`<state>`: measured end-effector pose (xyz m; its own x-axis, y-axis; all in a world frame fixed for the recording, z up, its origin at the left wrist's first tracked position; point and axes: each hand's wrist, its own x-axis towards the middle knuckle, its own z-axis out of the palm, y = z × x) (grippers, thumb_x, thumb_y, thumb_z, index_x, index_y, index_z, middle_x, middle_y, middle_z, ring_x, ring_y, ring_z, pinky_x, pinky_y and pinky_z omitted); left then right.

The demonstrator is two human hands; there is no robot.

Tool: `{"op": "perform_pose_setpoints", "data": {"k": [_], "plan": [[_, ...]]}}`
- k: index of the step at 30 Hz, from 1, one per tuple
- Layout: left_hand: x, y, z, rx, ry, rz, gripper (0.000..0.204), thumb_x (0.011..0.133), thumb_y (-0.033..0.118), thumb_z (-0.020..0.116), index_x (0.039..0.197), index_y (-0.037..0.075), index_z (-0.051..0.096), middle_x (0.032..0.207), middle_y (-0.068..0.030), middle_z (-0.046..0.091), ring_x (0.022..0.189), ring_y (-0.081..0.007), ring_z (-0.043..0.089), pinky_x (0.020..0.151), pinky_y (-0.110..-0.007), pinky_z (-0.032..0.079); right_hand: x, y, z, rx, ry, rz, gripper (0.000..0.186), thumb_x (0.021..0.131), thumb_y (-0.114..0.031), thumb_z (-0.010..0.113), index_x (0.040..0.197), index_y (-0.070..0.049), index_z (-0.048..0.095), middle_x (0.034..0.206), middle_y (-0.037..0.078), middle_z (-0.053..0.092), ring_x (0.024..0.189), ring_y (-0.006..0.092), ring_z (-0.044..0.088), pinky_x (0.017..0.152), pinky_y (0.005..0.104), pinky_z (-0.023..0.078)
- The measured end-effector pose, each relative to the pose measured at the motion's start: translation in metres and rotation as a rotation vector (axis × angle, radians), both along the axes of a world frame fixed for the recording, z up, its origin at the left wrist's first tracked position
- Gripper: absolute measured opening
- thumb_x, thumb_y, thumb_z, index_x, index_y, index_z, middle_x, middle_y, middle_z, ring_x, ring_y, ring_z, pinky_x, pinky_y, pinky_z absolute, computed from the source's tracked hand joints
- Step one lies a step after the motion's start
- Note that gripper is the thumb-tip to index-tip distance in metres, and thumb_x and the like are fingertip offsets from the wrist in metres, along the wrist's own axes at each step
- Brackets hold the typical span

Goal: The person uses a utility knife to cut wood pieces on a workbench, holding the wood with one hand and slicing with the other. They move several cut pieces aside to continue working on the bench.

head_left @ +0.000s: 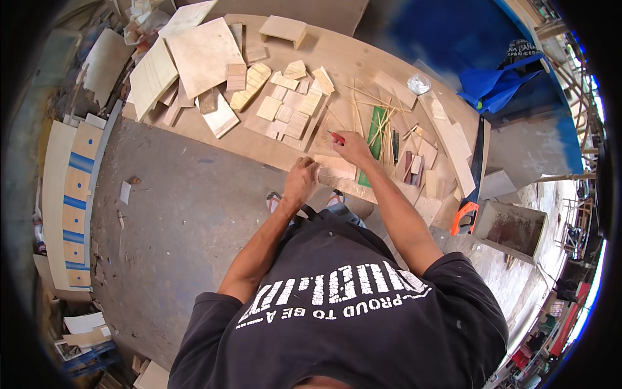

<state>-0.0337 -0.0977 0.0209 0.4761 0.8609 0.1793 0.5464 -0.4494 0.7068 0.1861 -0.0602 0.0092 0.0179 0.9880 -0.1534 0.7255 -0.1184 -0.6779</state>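
At the near edge of a plywood-topped table, my left hand is closed, its fingertips at the left end of a small pale wood block. Whatever those fingers pinch is too small to make out. My right hand is closed around a small red tool that points left, above the block; its exact kind does not show. A green strip lies just right of that hand, partly under the forearm. Thin wooden sticks are scattered beyond it.
Cut wood pieces lie beyond my hands, with larger plywood panels at the far left. A handsaw with an orange handle rests along the right edge. Drawer-like wooden fronts with blue bands stand at left, and a wooden box sits at right.
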Motion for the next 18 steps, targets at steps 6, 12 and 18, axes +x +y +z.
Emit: {"op": "perform_pose_setpoints", "data": {"k": [6, 12, 18], "plan": [[-0.010, 0.014, -0.002, 0.035, -0.066, -0.024, 0.014, 0.084, 0.000, 0.063, 0.097, 0.000, 0.070, 0.092, -0.0166, 0.066, 0.092, -0.0363, 0.063, 0.080, -0.042, 0.052, -0.002, 0.000, -0.001, -0.003, -0.026, -0.035, 0.029, 0.083, -0.027, 0.071, 0.100, -0.004, 0.071, 0.082, 0.013, 0.070, 0.074, 0.0271, 0.067, 0.071, 0.0381, 0.053], [-0.031, 0.029, 0.008, 0.071, -0.096, -0.024, 0.012, 0.085, -0.001, 0.062, 0.095, -0.003, 0.068, 0.092, -0.0202, 0.066, 0.086, -0.0398, 0.063, 0.076, -0.045, 0.052, -0.002, -0.001, 0.001, -0.046, 0.008, -0.081, 0.029, 0.082, -0.029, 0.070, 0.104, -0.010, 0.072, 0.093, 0.017, 0.072, 0.088, 0.0367, 0.068, 0.078, 0.0445, 0.054], [-0.045, 0.047, 0.007, 0.033, -0.097, -0.130, 0.007, 0.088, 0.000, 0.061, 0.091, -0.004, 0.065, 0.089, -0.0225, 0.065, 0.082, -0.0416, 0.063, 0.075, -0.046, 0.052, -0.005, -0.008, 0.006, -0.042, 0.023, -0.074, 0.026, 0.083, -0.024, 0.068, 0.103, -0.007, 0.072, 0.097, 0.018, 0.072, 0.091, 0.0367, 0.068, 0.081, 0.0443, 0.053]]}}
